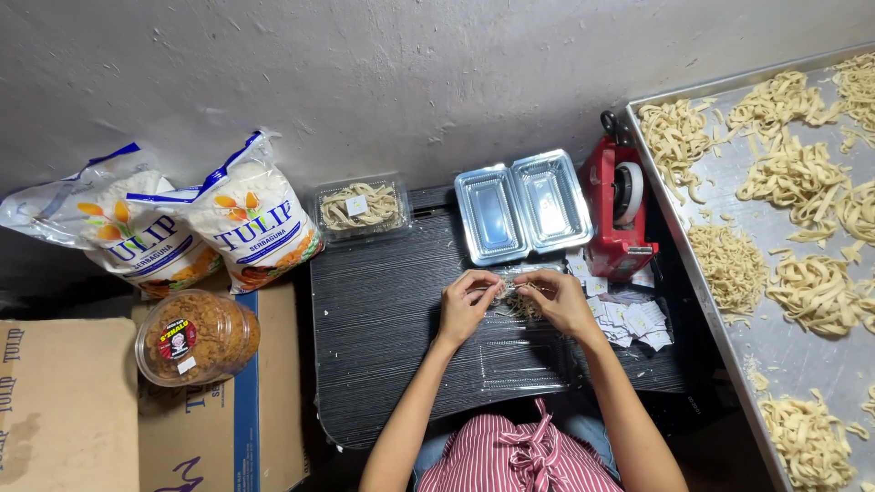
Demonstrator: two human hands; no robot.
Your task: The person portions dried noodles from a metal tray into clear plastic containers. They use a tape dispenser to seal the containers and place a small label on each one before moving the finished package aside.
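Observation:
My left hand (467,305) and my right hand (558,301) meet over the middle of a small black table (383,319). Together they pinch a small bundle of pale noodle strands (519,301), which hangs between the fingers above a clear plastic container (524,351) lying on the table. An open, empty clear clamshell box (524,205) lies just beyond my hands. A closed clear box filled with noodles (360,208) stands at the table's far left corner.
A red tape dispenser (620,214) and small white paper labels (629,319) lie right of my hands. A large metal tray (775,346) with several noodle nests fills the right side. Two flour bags (182,228), a round lidded tub (196,337) and cardboard boxes (64,401) are left.

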